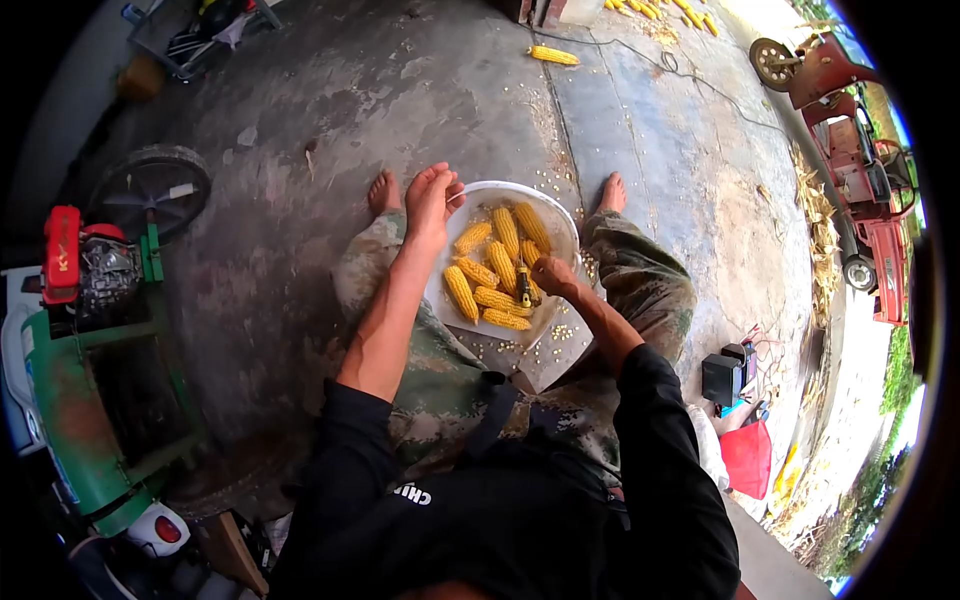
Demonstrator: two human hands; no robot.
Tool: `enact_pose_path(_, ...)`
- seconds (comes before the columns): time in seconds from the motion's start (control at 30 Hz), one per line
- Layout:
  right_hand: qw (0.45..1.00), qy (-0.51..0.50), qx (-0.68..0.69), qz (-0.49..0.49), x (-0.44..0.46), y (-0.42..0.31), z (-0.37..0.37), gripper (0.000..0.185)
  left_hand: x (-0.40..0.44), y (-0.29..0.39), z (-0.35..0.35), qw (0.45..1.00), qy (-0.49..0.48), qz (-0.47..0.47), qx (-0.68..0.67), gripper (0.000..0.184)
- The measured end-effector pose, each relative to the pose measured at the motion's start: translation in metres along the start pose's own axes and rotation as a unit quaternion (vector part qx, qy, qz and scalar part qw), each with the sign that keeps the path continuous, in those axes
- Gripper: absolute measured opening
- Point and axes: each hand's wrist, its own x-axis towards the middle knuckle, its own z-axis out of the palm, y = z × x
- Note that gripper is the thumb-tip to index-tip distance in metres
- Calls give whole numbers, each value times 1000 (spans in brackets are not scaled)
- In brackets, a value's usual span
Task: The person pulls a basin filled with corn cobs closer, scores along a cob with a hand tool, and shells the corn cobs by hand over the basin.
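A round white basin (pixel 437 290) sits between my legs with several ears of yellow corn (pixel 507 232) lying in it. My left hand (pixel 432 203) is raised by the basin's left rim, its fingers loosely bent and apart, with nothing visible in them. Over the right side of the basin, my right hand (pixel 556 277) is closed, knuckles up, beside a screwdriver-like tool (pixel 523 286) with a yellow and black handle. The tool rests against the corn. Whatever the right fingers grip is hidden beneath them.
Loose kernels (pixel 545 352) are scattered around the basin. One corn ear (pixel 553 55) lies on the floor ahead, near a thin cable (pixel 670 65). A green machine with a red engine (pixel 62 255) stands left; a red vehicle (pixel 850 150) and black box (pixel 721 380) are right.
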Motion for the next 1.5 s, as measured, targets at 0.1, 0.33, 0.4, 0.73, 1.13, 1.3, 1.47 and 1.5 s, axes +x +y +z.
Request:
enact_pose_path(0.1,995,-58,-64,41,6,27,27,23,-2,4,8,999,-22,23,23,25)
enact_pose_path(0.33,990,110,-7,86,13,42,61,64,-5,19,16,995,-25,51,82,28)
enact_pose_path(0.4,988,116,14,104,18,31,58,73,-7,21,18,995,-25,50,86,28)
enact_pose_path(0.73,967,87,-29,240,44,-8,54,91,-9,22,28,990,-64,49,118,27)
enact_pose_path(1.13,976,61,-16,209,44,-1,60,96,-8,18,22,990,-72,45,112,26)
enact_pose_path(1.3,984,122,49,119,55,30,79,94,-6,16,23,991,-72,37,104,25)
enact_pose_path(1.47,982,95,79,142,45,12,71,89,-4,8,24,991,-80,29,106,24)
enact_pose_path(1.5,978,106,105,146,42,10,70,79,-4,7,23,991,-79,31,108,24)
